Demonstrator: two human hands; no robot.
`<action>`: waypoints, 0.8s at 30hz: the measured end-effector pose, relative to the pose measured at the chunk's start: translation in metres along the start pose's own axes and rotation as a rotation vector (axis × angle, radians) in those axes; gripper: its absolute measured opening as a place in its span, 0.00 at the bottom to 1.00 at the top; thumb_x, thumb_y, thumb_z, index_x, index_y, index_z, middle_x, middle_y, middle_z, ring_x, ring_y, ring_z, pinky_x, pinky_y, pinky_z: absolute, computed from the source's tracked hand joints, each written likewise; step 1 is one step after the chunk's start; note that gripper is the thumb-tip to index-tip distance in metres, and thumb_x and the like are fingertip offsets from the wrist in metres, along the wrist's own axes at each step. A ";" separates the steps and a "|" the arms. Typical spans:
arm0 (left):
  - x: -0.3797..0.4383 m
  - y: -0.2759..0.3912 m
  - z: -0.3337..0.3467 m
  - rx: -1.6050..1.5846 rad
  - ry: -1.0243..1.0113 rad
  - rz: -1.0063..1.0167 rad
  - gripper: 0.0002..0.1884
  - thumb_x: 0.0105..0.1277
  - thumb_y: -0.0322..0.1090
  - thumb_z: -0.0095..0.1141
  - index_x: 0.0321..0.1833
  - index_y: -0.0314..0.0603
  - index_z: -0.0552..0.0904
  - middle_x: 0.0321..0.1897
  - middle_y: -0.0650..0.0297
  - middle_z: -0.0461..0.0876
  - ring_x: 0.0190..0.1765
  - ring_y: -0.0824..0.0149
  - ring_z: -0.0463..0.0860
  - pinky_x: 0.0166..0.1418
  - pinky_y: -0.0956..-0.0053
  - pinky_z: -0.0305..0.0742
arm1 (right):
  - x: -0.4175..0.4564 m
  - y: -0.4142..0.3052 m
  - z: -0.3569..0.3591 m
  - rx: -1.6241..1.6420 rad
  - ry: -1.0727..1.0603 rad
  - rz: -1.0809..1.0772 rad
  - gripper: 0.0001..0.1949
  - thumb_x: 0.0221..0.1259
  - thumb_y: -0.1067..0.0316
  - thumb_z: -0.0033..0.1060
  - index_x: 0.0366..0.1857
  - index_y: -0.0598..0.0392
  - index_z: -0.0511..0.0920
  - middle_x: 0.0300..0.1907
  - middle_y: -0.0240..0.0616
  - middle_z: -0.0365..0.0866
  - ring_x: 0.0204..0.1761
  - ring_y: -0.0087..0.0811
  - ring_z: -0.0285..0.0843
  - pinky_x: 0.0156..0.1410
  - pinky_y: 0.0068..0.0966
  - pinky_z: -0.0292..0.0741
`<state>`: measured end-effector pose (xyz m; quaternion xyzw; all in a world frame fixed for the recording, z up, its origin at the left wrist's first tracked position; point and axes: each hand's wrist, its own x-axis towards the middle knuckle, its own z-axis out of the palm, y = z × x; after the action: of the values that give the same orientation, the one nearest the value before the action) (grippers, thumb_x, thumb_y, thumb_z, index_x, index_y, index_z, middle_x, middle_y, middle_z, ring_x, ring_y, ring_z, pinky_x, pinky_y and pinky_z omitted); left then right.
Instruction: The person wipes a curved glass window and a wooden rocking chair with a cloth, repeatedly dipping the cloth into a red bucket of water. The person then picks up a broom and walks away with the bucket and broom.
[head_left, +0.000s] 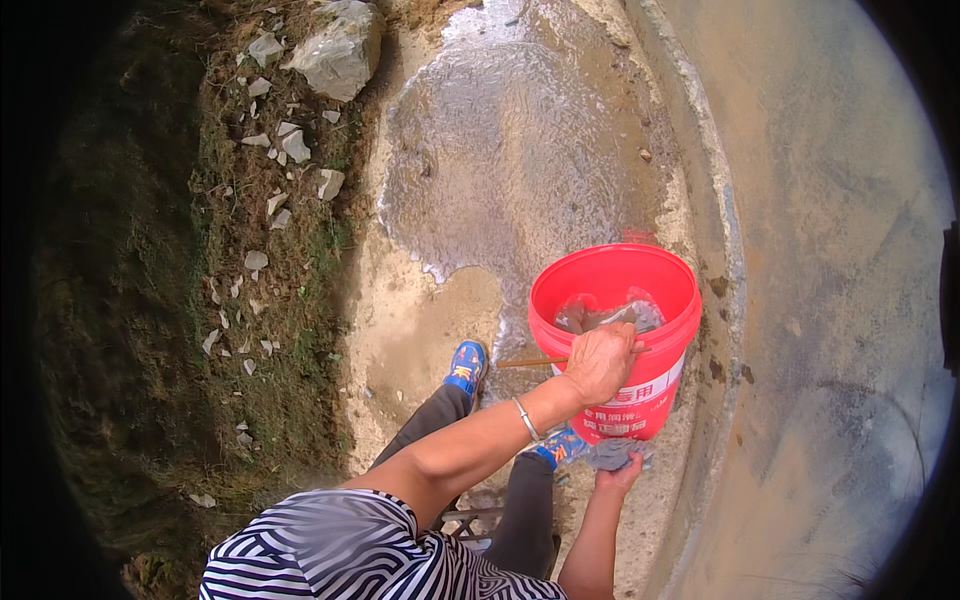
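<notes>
A red plastic bucket (615, 262) bearing white writing is in front of me, leaning so that I see into its mouth. Inside lies grey wet material (577, 319); whether it is murky water or soaked cloth is unclear. My left hand (604, 364) reaches across to the near rim, its fingers closed around a thin brown stick (529, 363). Under the bucket's base, my right hand (621, 474) holds a crumpled grey cloth (615, 453) against it. The right fingers are partly hidden by the cloth.
Wet concrete (510, 150) stretches ahead of my blue shoes (466, 367). A low concrete kerb (724, 180) borders murky brownish water (825, 300) on the right. Leftward, a grassy slope (300, 375) carries a large rock (341, 52) and several broken stones. Something dark with slats, perhaps a stool (472, 517), is beneath me.
</notes>
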<state>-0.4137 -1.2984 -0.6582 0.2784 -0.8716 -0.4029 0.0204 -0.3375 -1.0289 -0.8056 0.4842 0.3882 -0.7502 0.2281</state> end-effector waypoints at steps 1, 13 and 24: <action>0.004 -0.004 -0.007 0.006 -0.011 -0.011 0.11 0.64 0.38 0.55 0.31 0.38 0.72 0.29 0.49 0.79 0.35 0.46 0.80 0.33 0.54 0.74 | -0.005 0.001 0.003 0.004 -0.054 0.001 0.26 0.46 0.64 0.51 0.55 0.54 0.72 0.53 0.39 0.77 0.56 0.43 0.74 0.64 0.43 0.70; 0.182 -0.135 -0.255 0.264 0.141 -0.225 0.17 0.68 0.47 0.48 0.37 0.40 0.81 0.33 0.47 0.82 0.42 0.42 0.80 0.45 0.50 0.74 | -0.111 0.100 0.298 -0.106 -0.299 -0.010 0.23 0.43 0.78 0.54 0.51 0.60 0.73 0.46 0.39 0.77 0.48 0.38 0.78 0.53 0.35 0.77; 0.216 -0.150 -0.395 0.413 0.160 -0.140 0.19 0.70 0.48 0.46 0.36 0.38 0.80 0.34 0.45 0.82 0.41 0.45 0.82 0.46 0.54 0.75 | -0.186 0.150 0.386 -0.078 -0.420 -0.089 0.18 0.47 0.77 0.55 0.46 0.62 0.75 0.41 0.37 0.79 0.43 0.34 0.79 0.49 0.31 0.78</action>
<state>-0.4224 -1.7580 -0.5397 0.3674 -0.9098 -0.1932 0.0044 -0.3624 -1.4343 -0.6027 0.2903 0.3821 -0.8284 0.2891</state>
